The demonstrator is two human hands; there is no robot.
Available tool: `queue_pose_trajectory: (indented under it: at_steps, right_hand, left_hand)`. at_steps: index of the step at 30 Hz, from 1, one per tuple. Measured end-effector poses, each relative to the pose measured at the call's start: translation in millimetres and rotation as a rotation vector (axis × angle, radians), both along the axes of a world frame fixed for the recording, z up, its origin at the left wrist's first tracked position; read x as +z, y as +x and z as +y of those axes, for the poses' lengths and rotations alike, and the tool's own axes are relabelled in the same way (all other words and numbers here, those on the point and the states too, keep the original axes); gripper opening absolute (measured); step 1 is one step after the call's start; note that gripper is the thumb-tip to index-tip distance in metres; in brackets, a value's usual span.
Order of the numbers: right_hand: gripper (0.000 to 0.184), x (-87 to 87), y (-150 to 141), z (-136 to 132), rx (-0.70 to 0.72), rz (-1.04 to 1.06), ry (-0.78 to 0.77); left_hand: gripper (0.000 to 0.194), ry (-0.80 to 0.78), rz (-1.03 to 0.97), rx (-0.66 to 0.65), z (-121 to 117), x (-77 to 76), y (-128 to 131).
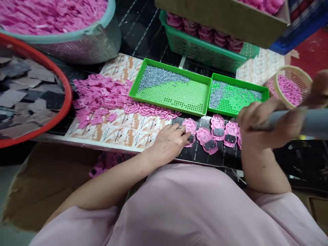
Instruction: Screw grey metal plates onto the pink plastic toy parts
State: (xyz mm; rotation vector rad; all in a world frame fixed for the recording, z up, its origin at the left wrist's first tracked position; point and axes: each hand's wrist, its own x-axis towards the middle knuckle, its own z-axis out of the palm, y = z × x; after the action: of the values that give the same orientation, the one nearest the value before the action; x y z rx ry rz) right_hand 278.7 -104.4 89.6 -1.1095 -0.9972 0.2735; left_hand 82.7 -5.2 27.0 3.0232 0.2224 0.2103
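My left hand, wearing a ring, rests at the near edge of the work surface. Its fingertips are bent down onto a pink plastic casing with a dark square plate, holding it at the side. Three more pink casings with dark plates, a tilted one, an upper one and a right one, lie alongside; another is partly hidden by my right wrist. Raised above them, my right hand is wrapped round a grey cylindrical tool, shaped like an electric screwdriver body. Its tip cannot be made out.
Two green trays, a larger one and a smaller one, hold small metal screws. Pink parts are heaped at left, beside a red-rimmed basket of flat plates. A yellow basket, green crate and cardboard box stand beyond.
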Motion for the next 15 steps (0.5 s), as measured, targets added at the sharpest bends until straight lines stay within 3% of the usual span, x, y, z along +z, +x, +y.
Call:
queue_pose_trajectory:
  at_steps: [3, 5, 8, 11, 15]
  right_hand:
    - [0.05, -2.1, 49, 12, -0.324, -0.044, 0.264]
    - [0.047, -14.3, 74, 22, -0.431, -0.067, 0.342]
    - [0.015, -32.9, 91, 33, -0.452, -0.095, 0.357]
    - [0.036, -41.3, 92, 37, -0.482, -0.124, 0.279]
    - [0.034, -43.7, 91, 38, -0.518, -0.159, 0.208]
  left_hand:
    - [0.024, 0.02, 0.007, 0.002, -2, 2.5, 0]
    - [0.024, 0.022, 0.019, 0.001, -2, 4.4, 0]
    - [0.024, 0.009, 0.041, 0.003, -2, 6.8, -1]
    - [0.024, -0.018, 0.046, 0.005, -1, 7.8, -1]
    - [0.024, -0.048, 0.053, 0.015, -1, 7.2, 0]
